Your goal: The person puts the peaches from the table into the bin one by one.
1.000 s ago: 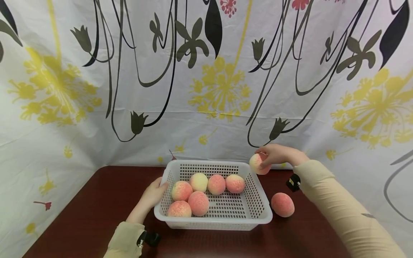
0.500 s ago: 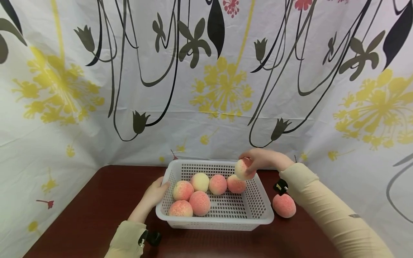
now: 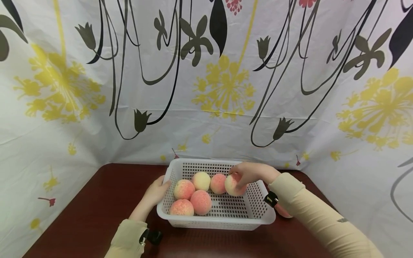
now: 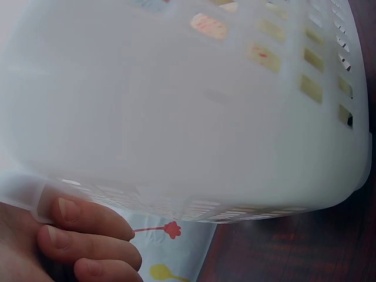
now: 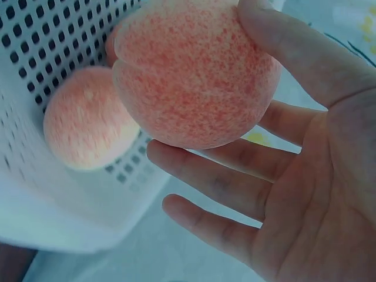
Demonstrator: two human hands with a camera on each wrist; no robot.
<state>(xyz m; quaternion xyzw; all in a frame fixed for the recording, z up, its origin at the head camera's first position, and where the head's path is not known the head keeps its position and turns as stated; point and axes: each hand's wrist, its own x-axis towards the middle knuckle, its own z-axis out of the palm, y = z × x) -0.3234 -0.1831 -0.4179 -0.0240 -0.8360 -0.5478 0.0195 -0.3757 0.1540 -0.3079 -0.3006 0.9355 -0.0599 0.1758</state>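
Observation:
My right hand [image 3: 253, 172] pinches a pink and pale-yellow peach [image 3: 233, 186] between thumb and fingers, over the back right part of a white plastic basket [image 3: 219, 220]. In the right wrist view the peach [image 5: 197, 76] sits at the fingertips, with the lower fingers spread away from it. Below it, another peach [image 5: 88, 120] lies in the basket; the held one hides it in the head view. My left hand [image 3: 155, 192] grips the basket's left rim, its fingers [image 4: 88, 220] curled by the rim in the left wrist view.
Several peaches [image 3: 200, 202] lie in the basket's left and back parts. Outside, to the right, one more peach [image 3: 284, 211] rests on the dark red table [image 3: 103, 200], partly hidden by my right forearm. A flower-printed sheet [image 3: 222, 136] hangs behind the table.
My right hand has carried the peach left and down, from beyond the basket's right rim into the basket above the back right peach. My left hand stays on the rim.

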